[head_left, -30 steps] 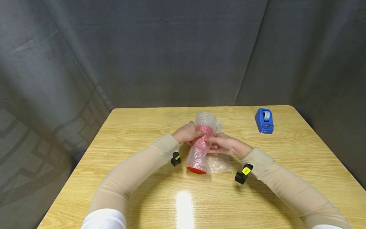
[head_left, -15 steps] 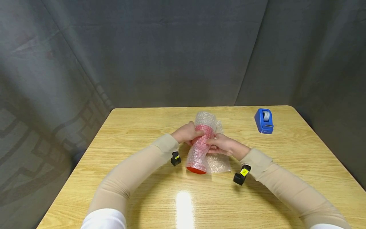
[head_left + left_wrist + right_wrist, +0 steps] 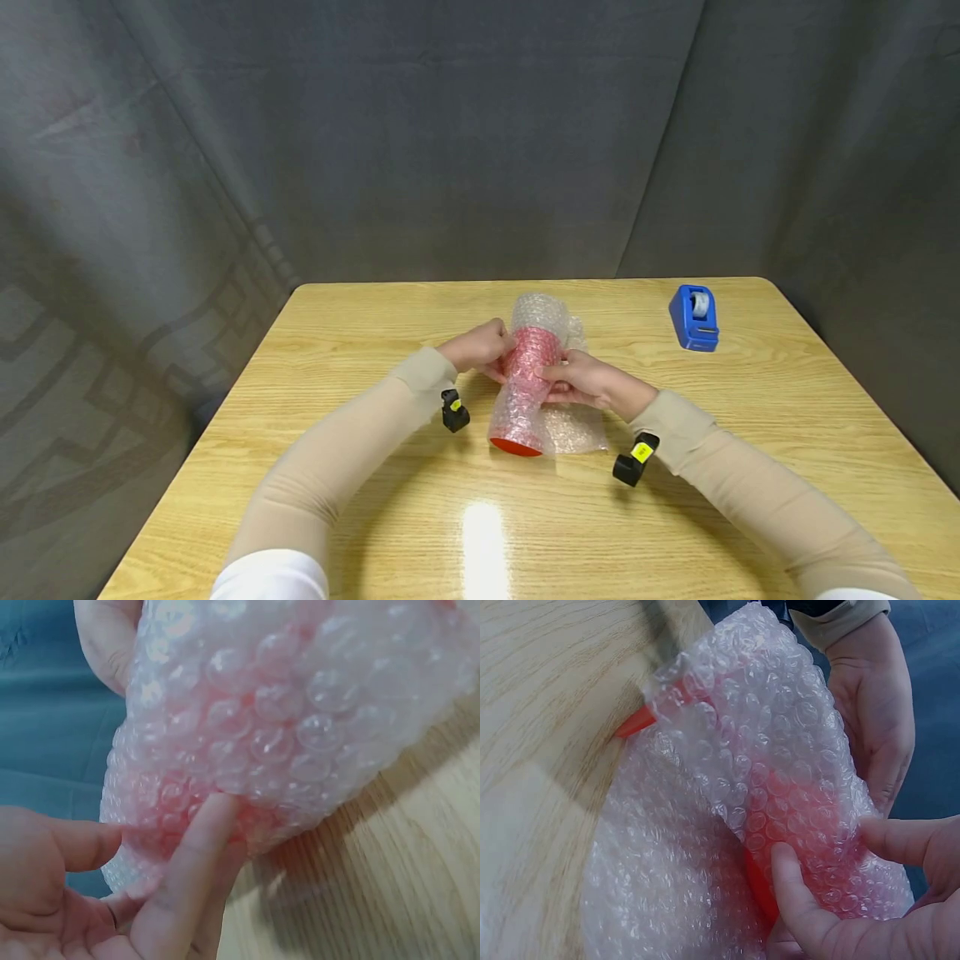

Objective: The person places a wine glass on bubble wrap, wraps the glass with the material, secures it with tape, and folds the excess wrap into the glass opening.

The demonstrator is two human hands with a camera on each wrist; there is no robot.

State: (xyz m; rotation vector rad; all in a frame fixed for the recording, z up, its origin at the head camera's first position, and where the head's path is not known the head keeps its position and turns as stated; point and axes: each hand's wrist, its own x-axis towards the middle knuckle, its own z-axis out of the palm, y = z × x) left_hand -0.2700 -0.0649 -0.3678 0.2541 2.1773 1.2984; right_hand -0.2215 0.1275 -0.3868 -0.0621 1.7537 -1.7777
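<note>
A red object, wide at both ends and narrower in the middle, lies on the table inside bubble wrap (image 3: 536, 350); its kind is hidden by the wrap. One red end (image 3: 516, 447) shows at the near side. My left hand (image 3: 480, 346) is at the roll's left side, its thumb and fairly straight fingers touching the wrap in the left wrist view. From the right, my right hand (image 3: 592, 382) holds the wrapped middle between thumb and fingers. A loose flap of bubble wrap (image 3: 667, 855) spreads beneath that hand, and a red edge (image 3: 759, 889) shows at the fold.
A blue tape dispenser (image 3: 693, 321) with a roll of clear tape stands at the back right of the wooden table (image 3: 360, 325). Grey cloth (image 3: 465, 167) hangs behind the table and at both sides.
My left hand has drawn back leftward, its thumb coming off the front of the roll. The right hand has barely shifted. The wrapped object stays in place.
</note>
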